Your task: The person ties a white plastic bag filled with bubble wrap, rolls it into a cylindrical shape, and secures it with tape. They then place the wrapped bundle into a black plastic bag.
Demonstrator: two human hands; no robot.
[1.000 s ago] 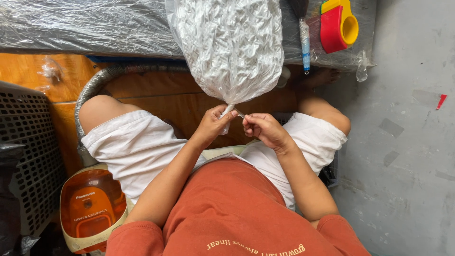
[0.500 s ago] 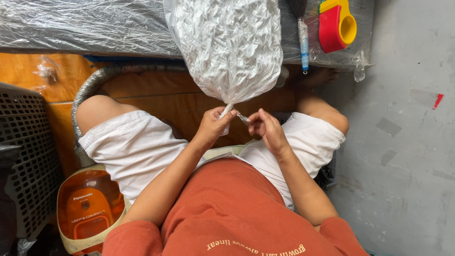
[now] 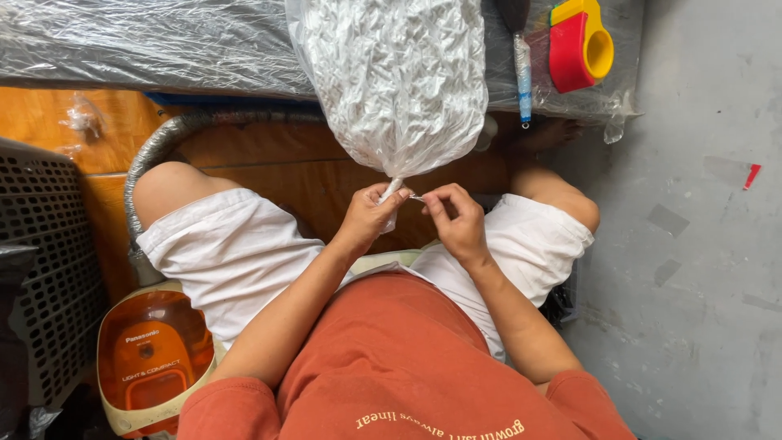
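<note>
1. At twelve o'clock from me runs a bench wrapped in clear plastic sheeting.
2. On it, toward one o'clock, stands a red and yellow tape dispenser, with a blue-tipped pen just beside it.
3. The grey concrete floor spreads at three o'clock; a small red scrap lies on it.
4. At eight o'clock an orange vacuum cleaner sits low beside my leg, and a dark perforated crate stands at nine o'clock.
</note>
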